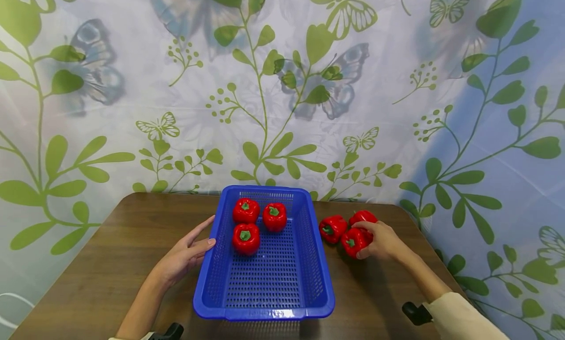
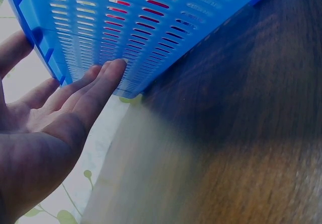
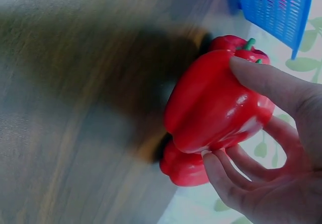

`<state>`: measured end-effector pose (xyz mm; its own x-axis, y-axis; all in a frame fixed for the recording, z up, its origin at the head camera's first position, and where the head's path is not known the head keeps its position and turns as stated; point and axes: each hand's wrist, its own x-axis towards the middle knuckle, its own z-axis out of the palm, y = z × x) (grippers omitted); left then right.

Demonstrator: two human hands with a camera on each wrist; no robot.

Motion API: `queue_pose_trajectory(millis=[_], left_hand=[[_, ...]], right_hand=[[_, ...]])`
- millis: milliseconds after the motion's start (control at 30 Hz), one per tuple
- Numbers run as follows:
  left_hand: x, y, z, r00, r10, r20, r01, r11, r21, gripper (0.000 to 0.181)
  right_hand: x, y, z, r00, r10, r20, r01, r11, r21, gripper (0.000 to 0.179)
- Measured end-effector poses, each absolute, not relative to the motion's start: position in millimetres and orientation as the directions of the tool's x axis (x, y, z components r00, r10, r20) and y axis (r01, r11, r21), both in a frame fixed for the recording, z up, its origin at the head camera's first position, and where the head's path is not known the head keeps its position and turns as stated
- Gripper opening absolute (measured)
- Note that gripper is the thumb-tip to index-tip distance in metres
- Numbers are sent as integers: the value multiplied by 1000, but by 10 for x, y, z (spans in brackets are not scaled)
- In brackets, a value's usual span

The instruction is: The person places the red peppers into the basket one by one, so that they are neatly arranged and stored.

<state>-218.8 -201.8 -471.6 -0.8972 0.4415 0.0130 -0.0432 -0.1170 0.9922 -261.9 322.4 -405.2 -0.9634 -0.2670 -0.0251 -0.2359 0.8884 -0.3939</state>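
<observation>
A blue plastic basket with slotted walls stands on the table and holds three red bell peppers, one in front of the other two. My left hand is at the basket's left side, thumb tip at the rim; in the left wrist view its fingers reach out straight along the outer wall. Right of the basket, my right hand grips a red bell pepper, thumb on one side and fingertips on the other. Two more peppers lie close by, one to its left and one behind.
The brown wooden table ends at a hanging cloth printed with leaves and butterflies, just behind the basket. A white cable shows at the lower left.
</observation>
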Motion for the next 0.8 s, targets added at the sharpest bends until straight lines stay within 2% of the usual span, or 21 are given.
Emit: queue_pose_trajectory(millis=[367,800], left_hand=[[-2186,-2019,-4724,-893,449,21,-40,-125,991,69],[-2169,-2015,-4717,-895,446,12,-39,-105,994,68]], right_hand=[[-2581,3199,-3891,-961,-276,-9,-250,886,-391,71],[-2562,3080,-3792,-961,-274,24,-252,843,-476,69]])
